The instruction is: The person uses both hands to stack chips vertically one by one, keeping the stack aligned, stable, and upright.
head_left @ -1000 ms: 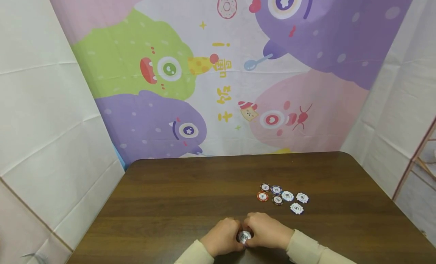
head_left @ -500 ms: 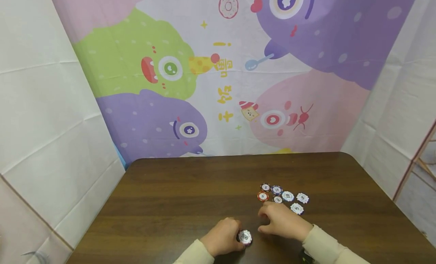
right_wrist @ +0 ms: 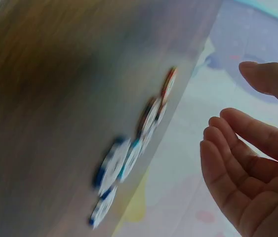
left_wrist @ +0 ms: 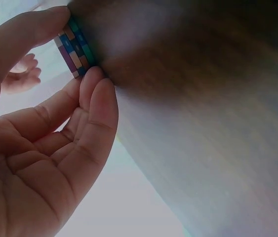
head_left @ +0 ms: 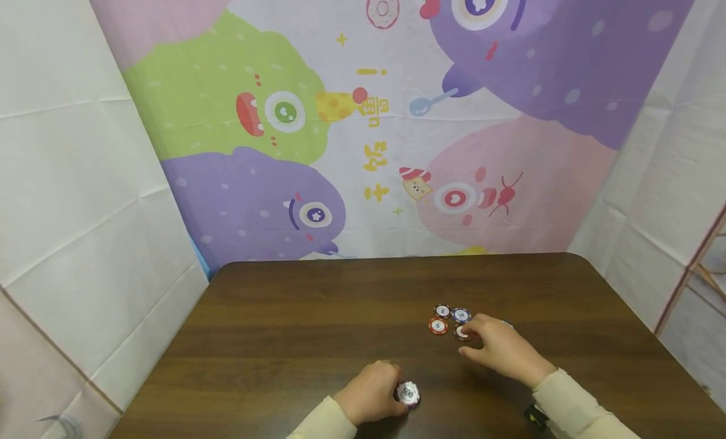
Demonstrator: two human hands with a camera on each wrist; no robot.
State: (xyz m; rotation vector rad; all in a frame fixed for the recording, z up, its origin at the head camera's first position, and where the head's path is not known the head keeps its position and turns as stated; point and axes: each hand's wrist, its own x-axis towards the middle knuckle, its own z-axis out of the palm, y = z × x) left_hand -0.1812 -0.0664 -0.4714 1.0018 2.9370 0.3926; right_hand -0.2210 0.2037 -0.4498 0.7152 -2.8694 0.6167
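Observation:
A short stack of poker chips (head_left: 408, 395) stands near the front of the table, its white top chip marked 500. My left hand (head_left: 368, 392) pinches this stack between thumb and fingertips; in the left wrist view, layered purple, blue and green edges show on the chips (left_wrist: 74, 49). Farther right, my right hand (head_left: 507, 351) hovers above the loose chips, its fingers loosely bent and holding nothing. It partly covers a dark-edged chip (head_left: 460, 332) and hides most of the white ones. In the right wrist view, the fingers are apart from a blue-edged white chip (right_wrist: 113, 165).
Beyond the right hand lie a red chip (head_left: 438, 326), a black-edged chip (head_left: 442, 311) and a blue chip (head_left: 462, 315). The brown wooden table (head_left: 283, 313) ends at a cartoon-printed cloth (head_left: 374, 231). A black strap (head_left: 535, 417) shows at the right sleeve.
My right hand has left the stack and moved right and forward over the loose chips. My left hand keeps its pinch on the stack in the same place.

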